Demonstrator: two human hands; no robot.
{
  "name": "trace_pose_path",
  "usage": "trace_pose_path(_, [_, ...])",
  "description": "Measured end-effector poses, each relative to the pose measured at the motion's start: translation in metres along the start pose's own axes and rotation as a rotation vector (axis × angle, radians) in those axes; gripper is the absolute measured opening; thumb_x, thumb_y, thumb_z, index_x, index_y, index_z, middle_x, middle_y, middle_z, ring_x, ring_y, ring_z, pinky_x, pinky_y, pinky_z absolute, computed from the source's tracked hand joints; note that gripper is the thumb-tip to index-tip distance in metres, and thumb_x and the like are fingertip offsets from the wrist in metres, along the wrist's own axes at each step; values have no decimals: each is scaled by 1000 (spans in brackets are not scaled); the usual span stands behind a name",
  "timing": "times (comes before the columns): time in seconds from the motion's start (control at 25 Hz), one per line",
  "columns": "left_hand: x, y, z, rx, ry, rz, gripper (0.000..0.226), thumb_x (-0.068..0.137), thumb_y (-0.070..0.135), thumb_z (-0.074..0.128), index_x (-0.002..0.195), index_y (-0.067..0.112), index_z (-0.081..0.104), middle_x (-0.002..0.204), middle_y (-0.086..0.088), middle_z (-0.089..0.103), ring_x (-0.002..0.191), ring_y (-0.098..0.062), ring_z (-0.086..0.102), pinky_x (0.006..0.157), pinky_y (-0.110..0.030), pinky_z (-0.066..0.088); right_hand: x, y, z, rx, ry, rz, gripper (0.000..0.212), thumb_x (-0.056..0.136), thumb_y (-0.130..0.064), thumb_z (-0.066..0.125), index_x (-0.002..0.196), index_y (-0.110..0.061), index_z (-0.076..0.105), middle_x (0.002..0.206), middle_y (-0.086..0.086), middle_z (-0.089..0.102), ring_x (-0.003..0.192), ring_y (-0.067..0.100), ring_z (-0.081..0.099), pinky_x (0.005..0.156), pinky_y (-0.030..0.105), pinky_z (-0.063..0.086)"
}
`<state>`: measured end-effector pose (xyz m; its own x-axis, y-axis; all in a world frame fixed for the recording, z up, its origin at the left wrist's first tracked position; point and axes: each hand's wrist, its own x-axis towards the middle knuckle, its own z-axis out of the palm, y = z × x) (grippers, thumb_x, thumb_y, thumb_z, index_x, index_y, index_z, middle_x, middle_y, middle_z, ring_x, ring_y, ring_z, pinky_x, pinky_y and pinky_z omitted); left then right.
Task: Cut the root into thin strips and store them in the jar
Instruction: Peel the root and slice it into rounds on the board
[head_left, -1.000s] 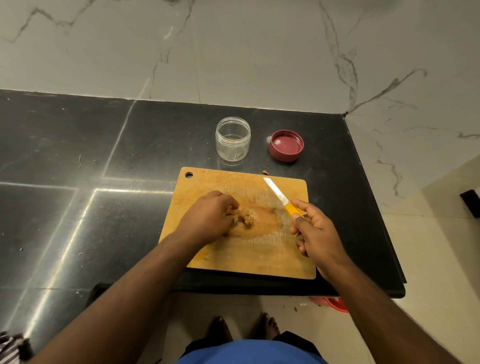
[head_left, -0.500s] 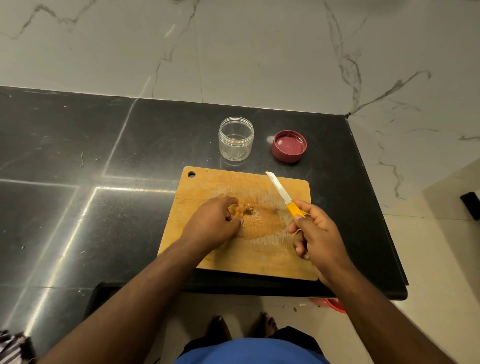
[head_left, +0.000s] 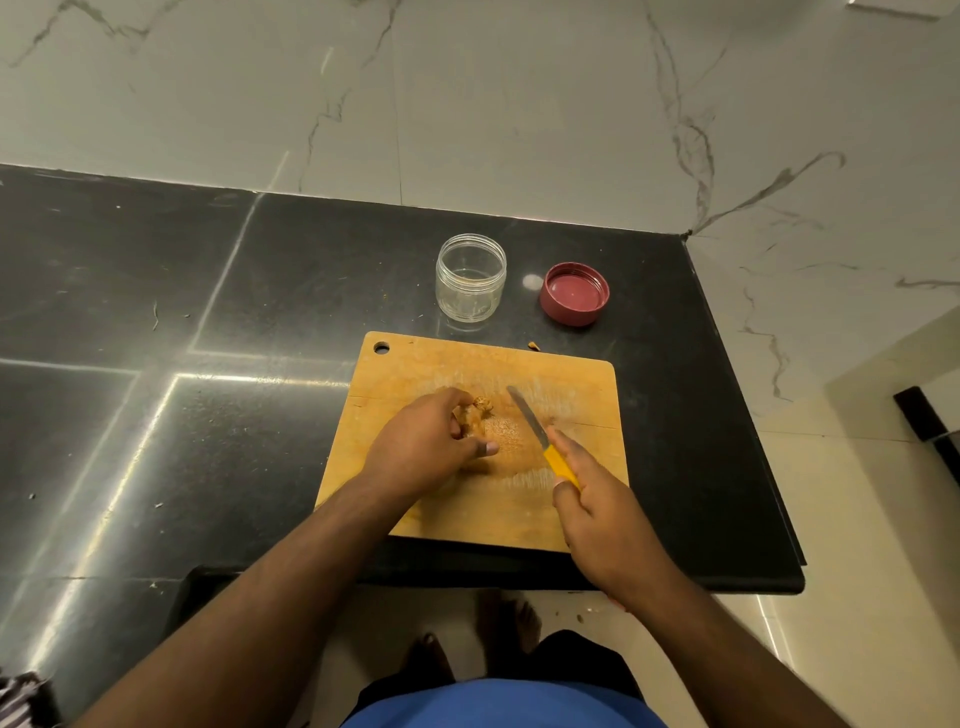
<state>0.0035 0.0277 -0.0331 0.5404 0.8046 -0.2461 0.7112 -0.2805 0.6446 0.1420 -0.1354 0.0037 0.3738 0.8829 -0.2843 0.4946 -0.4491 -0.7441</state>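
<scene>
While left hand (head_left: 423, 447) grips root (head_left: 475, 413), right hand (head_left: 597, 499) grips knife (head_left: 540, 436); board (head_left: 576, 374) on black counter (head_left: 182, 291), marble wall (head_left: 467, 93).

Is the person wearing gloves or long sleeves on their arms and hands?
No. The left hand and the right hand are bare, with no gloves. No rings, watch or bracelet show. Both forearms are uncovered up to the edge of the picture, so no sleeves can be seen. Lower down there is a blue garment on the body.
</scene>
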Motion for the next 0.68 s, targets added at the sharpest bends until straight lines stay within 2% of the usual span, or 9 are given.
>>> trace_pose_path(0.12, [0, 1, -1, 20, -10, 32, 70, 84, 47, 75, 146, 30, 46, 97, 11, 51, 79, -4, 49, 67, -25, 40, 1, -4, 6, -116, -13, -67, 55, 105, -22, 39, 155, -34, 22, 154, -9, 36, 129, -2, 37, 102, 14, 32])
trace_pose_path(0.28, [1, 3, -1, 33, -5, 25, 65, 87, 42, 74, 146, 31, 48, 100, 9, 49, 80, -6, 48, 67, -25, 39, 5, -8, 10, -207, -58, -96, 56, 105, -24, 36, 157, -32, 15, 150, -5, 39, 126, 3, 40, 101, 16, 32])
trace_pose_path(0.44, [3, 2, 0, 31, -11, 20, 57, 88, 33, 72, 141, 37, 53, 105, 8, 51, 86, -8, 52, 70, -27, 45, 11, -7, 8, -289, -73, -130, 57, 105, -26, 34, 157, -33, 11, 139, -2, 45, 110, 8, 48, 95, 26, 44])
trace_pose_path(0.56, [8, 1, 0, 24, 25, -15, 50, 90, 24, 63, 135, 43, 54, 120, 6, 49, 98, -12, 55, 78, -28, 54, 14, -5, 1, -269, -66, -125, 57, 105, -26, 34, 157, -32, 12, 147, -2, 41, 123, 9, 45, 102, 23, 37])
trace_pose_path(0.68, [13, 5, 4, 63, 75, -28, 36, 94, 37, 62, 130, 43, 59, 127, 8, 49, 104, -12, 56, 80, -31, 56, 14, -3, -5, -243, -87, -126, 56, 106, -25, 35, 157, -31, 14, 153, -3, 37, 131, 8, 40, 105, 21, 32])
